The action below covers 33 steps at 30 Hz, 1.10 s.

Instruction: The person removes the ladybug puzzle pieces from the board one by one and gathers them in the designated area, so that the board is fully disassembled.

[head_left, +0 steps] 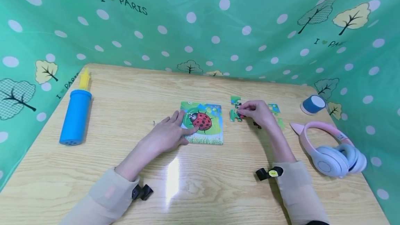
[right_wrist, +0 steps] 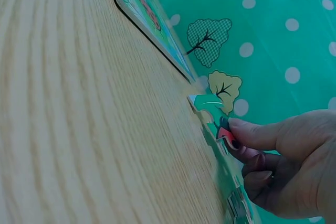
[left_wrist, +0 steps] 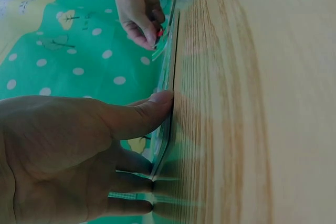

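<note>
A square puzzle board (head_left: 215, 137) with a red ladybug picture lies flat mid-table. My left hand (head_left: 165, 133) rests at its left side with fingers outstretched, fingertips on the edge and the thumb over the picture. To the right, my right hand (head_left: 260, 113) pinches a small red and black puzzle piece (right_wrist: 226, 134) between thumb and fingertips. The piece is close beside a green puzzle piece (head_left: 233, 115). Another green piece (head_left: 235, 99) lies just behind it. More loose puzzle pieces (head_left: 274, 108) lie right of the hand, partly hidden by it.
A blue hand pump (head_left: 76, 117) with a yellow nozzle lies at the left. At the right are pink and grey headphones (head_left: 331, 159) and a blue-and-white cylinder (head_left: 313, 104). A green patterned cloth (head_left: 200, 27) hangs behind the wooden table (head_left: 212, 183).
</note>
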Each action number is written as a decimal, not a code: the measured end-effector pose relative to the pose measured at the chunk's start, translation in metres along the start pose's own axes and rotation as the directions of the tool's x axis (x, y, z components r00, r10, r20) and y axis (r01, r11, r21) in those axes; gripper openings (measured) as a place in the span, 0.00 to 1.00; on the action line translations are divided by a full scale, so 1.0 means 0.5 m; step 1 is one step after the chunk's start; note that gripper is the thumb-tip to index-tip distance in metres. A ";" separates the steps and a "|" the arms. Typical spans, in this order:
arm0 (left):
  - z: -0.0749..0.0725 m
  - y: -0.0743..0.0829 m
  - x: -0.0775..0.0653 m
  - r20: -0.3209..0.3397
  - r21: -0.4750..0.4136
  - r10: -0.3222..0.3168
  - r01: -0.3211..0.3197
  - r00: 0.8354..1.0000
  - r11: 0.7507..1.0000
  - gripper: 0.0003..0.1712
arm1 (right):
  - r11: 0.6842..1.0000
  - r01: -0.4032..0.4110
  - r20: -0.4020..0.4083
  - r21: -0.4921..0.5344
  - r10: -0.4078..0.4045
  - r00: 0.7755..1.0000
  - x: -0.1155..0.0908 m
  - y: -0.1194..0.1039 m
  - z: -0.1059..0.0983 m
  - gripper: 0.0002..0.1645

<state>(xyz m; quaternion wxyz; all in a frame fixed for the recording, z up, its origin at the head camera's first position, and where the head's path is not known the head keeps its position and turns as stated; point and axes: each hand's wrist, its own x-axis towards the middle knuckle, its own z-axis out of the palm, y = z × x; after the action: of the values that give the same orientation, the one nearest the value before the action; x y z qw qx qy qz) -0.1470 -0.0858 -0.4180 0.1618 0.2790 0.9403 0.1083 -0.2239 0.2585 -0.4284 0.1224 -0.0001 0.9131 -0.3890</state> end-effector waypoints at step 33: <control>0.000 0.000 -0.001 -0.011 0.005 0.005 -0.005 1.000 1.000 0.34 | 0.993 0.034 -0.008 -0.110 -0.035 0.999 -0.001 0.006 0.002 0.11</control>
<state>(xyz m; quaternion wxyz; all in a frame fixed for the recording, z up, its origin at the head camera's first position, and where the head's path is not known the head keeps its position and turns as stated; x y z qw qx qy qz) -0.1464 -0.0862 -0.4177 0.1555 0.2812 0.9408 0.1080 -0.2228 0.2598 -0.4310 0.1109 -0.0208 0.9335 -0.3404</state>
